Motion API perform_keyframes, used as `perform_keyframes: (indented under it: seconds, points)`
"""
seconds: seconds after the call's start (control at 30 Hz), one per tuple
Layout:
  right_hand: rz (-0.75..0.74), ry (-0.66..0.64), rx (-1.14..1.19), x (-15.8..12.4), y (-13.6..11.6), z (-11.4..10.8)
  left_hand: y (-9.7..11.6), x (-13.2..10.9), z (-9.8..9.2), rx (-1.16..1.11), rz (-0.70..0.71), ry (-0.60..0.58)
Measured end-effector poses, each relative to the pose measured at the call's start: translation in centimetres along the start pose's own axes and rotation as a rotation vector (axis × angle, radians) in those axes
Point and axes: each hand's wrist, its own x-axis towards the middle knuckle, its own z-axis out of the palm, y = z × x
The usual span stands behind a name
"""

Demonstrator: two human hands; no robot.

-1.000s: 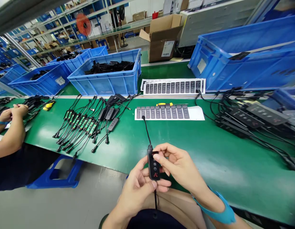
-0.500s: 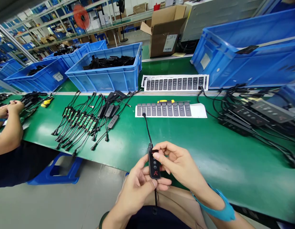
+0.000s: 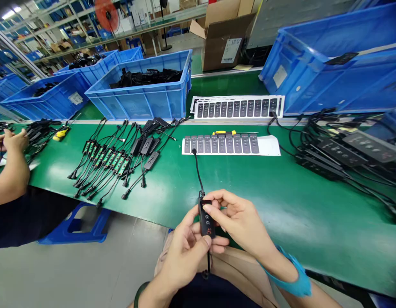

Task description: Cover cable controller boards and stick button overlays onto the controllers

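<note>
A small black inline controller (image 3: pixel 206 220) with round buttons and a red mark is held upright in front of me, its thin cable (image 3: pixel 196 171) running up onto the green table (image 3: pixel 281 192). My left hand (image 3: pixel 185 252) wraps round its lower end, thumb on the front. My right hand (image 3: pixel 239 224) pinches the upper end, thumb pressing the face near the top. Just beyond lies a white sheet of grey label stickers (image 3: pixel 230 144), with a second sheet (image 3: pixel 238 107) further back.
Rows of cabled circuit boards and controllers (image 3: pixel 114 158) lie to the left, a pile of black units (image 3: pixel 342 154) to the right. A yellow-handled tool (image 3: pixel 224 133) lies behind the stickers. Blue crates (image 3: pixel 143 100) line the back. A co-worker's hands (image 3: pixel 10 141) work at far left.
My hands and the controller have kept their grip; the right thumb has slid slightly along the top of the face. The view has tilted a little.
</note>
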Motion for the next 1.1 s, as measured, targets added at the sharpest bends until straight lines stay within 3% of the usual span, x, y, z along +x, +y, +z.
perform_keyframes:
  seconds: [0.37,0.57,0.77,1.1]
  points:
    - [-0.036,0.009,-0.056,0.0,0.1,0.2,-0.3,0.0,0.0,0.034,0.015,0.0]
    - [-0.031,0.116,-0.068,0.3,0.7,0.1,0.0,0.0,-0.1,0.057,0.047,0.005]
    - [0.063,-0.216,-0.069,0.4,-0.5,0.1,0.4,0.1,-0.3,0.004,0.006,-0.046]
    - [0.002,-0.217,-0.133,1.2,-0.7,0.4,-0.3,0.7,-0.8,-0.019,0.01,0.067]
